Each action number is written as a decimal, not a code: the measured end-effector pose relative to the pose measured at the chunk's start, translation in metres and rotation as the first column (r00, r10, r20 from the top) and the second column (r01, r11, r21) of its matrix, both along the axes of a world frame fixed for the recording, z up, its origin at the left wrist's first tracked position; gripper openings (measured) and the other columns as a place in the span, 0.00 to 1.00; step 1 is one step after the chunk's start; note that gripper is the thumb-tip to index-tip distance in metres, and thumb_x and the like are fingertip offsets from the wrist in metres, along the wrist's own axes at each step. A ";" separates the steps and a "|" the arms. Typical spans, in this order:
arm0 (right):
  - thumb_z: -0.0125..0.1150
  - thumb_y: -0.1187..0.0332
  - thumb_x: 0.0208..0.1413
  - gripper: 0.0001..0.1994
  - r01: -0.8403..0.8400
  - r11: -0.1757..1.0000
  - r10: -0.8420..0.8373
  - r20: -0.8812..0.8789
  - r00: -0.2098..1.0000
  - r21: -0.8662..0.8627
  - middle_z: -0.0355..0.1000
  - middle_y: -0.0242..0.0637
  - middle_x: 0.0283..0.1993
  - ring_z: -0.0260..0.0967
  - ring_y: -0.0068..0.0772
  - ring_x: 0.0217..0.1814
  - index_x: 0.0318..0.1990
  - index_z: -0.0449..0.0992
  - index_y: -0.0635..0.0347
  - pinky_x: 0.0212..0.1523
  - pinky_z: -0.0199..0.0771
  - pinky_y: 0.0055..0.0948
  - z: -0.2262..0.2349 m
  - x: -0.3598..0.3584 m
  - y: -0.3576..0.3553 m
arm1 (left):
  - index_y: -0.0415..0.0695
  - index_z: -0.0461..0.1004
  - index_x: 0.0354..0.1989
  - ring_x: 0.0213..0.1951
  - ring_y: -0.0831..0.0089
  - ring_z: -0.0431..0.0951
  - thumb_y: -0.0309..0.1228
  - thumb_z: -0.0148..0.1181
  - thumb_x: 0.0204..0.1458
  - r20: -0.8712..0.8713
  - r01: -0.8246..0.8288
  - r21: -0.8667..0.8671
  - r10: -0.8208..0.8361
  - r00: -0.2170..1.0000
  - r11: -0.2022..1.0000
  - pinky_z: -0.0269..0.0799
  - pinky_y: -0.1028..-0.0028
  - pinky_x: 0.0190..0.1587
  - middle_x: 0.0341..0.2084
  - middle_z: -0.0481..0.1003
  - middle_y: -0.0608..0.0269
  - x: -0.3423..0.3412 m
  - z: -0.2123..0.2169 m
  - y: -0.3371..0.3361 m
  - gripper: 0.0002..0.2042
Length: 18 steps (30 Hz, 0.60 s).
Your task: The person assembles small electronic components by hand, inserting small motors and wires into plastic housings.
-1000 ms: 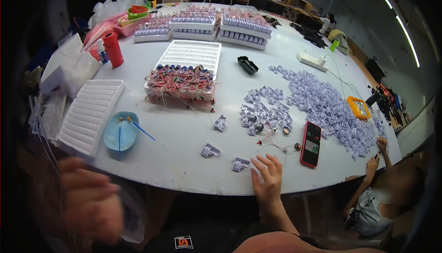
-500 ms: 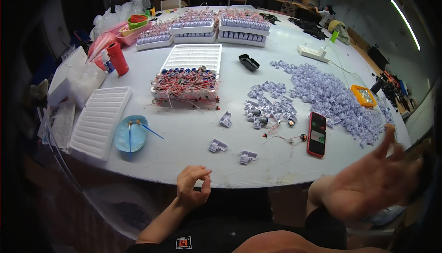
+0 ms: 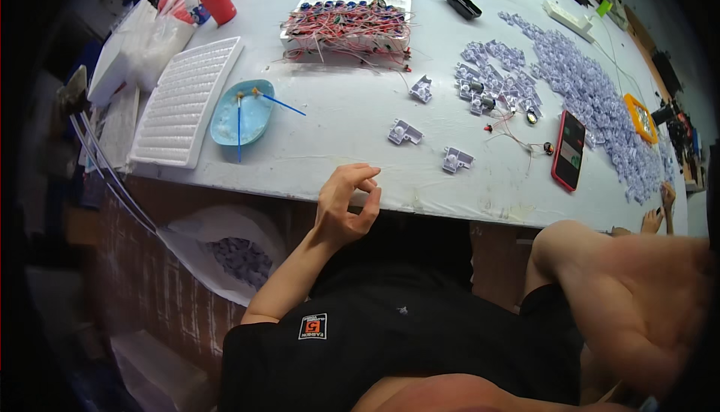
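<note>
My left hand hovers at the near edge of the white table, fingers loosely curled, thumb close to the index finger, nothing in it. The nearest things are two small white plastic parts on the table just beyond it. My right arm is bent up at the lower right; its hand is out of the picture. A red phone lies to the right of the parts, with loose red wires beside it.
A blue dish with swabs and a white ribbed tray lie at left. A tray of wired components sits further back, a heap of pale parts at right. Under the table hangs an open bag of parts. Another person's hand shows at far right.
The view has dropped closer to the table edge. My left hand has risen to the table's edge and uncurled a little. My right hand, raised at right before, has left the picture.
</note>
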State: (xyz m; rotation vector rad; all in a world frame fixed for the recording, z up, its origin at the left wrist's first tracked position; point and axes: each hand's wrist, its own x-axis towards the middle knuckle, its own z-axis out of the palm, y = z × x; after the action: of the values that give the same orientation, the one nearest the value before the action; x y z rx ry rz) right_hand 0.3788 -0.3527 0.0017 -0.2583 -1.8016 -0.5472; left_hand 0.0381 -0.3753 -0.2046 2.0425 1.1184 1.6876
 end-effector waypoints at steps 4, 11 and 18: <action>0.53 0.70 0.68 0.16 0.268 0.951 -0.245 0.155 0.957 -0.151 0.79 0.33 0.46 0.71 0.34 0.57 0.59 0.72 0.67 0.62 0.70 0.35 -0.001 -0.128 0.026 | 0.38 0.76 0.48 0.34 0.61 0.79 0.18 0.65 0.47 -0.089 -0.075 -0.042 0.071 0.993 0.996 0.76 0.64 0.44 0.26 0.78 0.60 -0.018 0.011 -0.005 0.17; 0.62 0.61 0.62 0.13 0.360 0.732 -0.228 0.291 0.929 -0.578 0.81 0.40 0.49 0.76 0.46 0.53 0.50 0.85 0.49 0.56 0.74 0.39 -0.079 -0.163 0.271 | 0.39 0.76 0.49 0.32 0.60 0.80 0.19 0.63 0.53 -0.125 -0.199 -0.095 0.187 0.974 0.975 0.76 0.66 0.39 0.28 0.77 0.57 -0.021 0.018 0.006 0.15; 0.67 0.60 0.55 0.12 0.463 0.412 -0.133 0.450 0.883 -0.785 0.83 0.40 0.44 0.81 0.42 0.45 0.45 0.87 0.48 0.50 0.79 0.37 -0.130 -0.203 0.389 | 0.38 0.76 0.49 0.33 0.61 0.81 0.20 0.60 0.55 -0.100 -0.235 -0.152 0.221 0.970 0.960 0.77 0.66 0.40 0.28 0.77 0.56 -0.022 0.012 0.008 0.12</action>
State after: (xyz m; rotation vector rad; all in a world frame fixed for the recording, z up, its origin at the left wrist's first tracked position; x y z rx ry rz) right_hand 0.1762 0.0366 -0.1279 -1.3302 -2.2504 0.2127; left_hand 0.0165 -0.3673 -0.1922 1.9600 1.5180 1.5622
